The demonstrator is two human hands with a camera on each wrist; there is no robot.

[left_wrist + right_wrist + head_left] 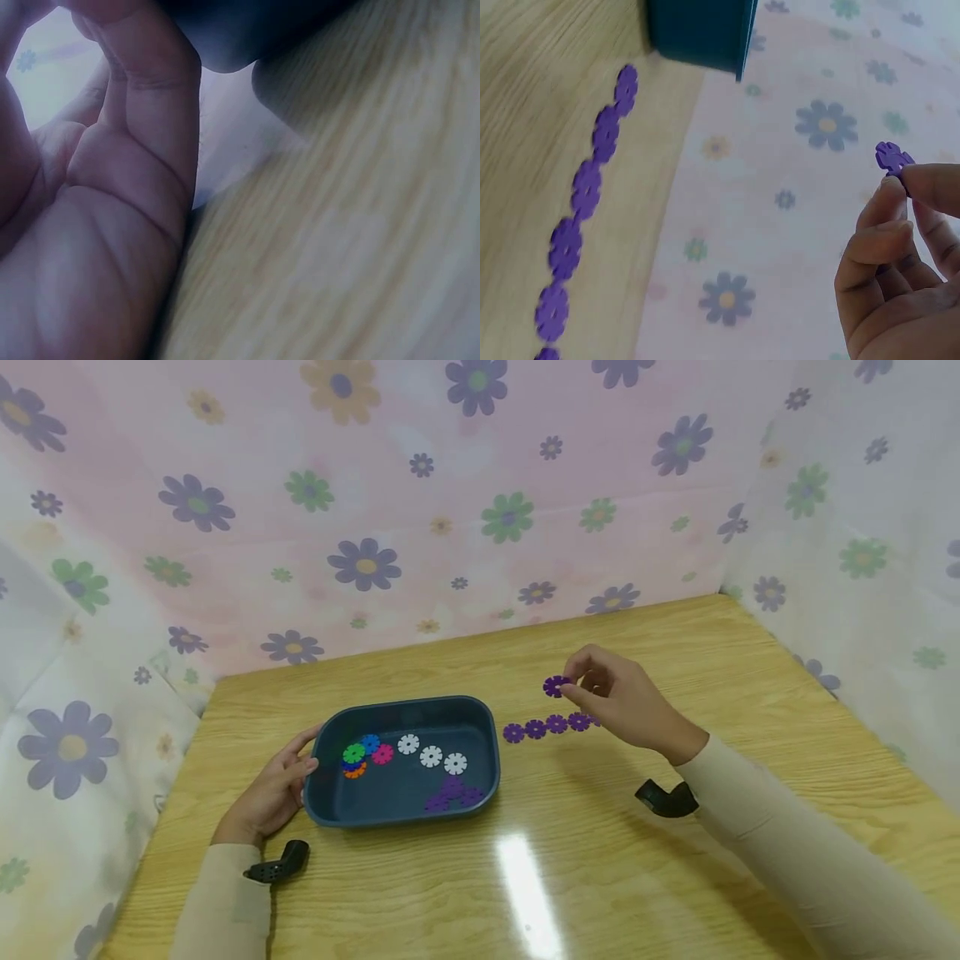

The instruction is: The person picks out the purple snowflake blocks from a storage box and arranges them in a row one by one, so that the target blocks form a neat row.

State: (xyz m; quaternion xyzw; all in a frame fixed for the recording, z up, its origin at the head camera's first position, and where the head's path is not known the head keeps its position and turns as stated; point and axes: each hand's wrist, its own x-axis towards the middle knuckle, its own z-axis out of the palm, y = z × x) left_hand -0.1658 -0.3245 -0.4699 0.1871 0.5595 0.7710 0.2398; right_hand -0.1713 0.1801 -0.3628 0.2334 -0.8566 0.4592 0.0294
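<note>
My right hand (618,697) pinches a purple interlocking disc (555,686) between thumb and fingertips, raised above the table. Notches line its rim, as the right wrist view also shows. Below it, a row of purple discs (536,729) lies on the wood, its right end hidden behind the hand. At the left, my left hand (273,789) holds the end of a dark blue basin (405,820), thumb at the rim and fingers against the outside. Inside are white discs (431,757), a purple pile (453,793) and a cluster with a green disc (354,753).
The wooden table (600,877) runs back to a flowered cloth (450,552) that also hangs on both sides. Each wrist wears a black device, one (279,862) at the left and one (667,799) at the right.
</note>
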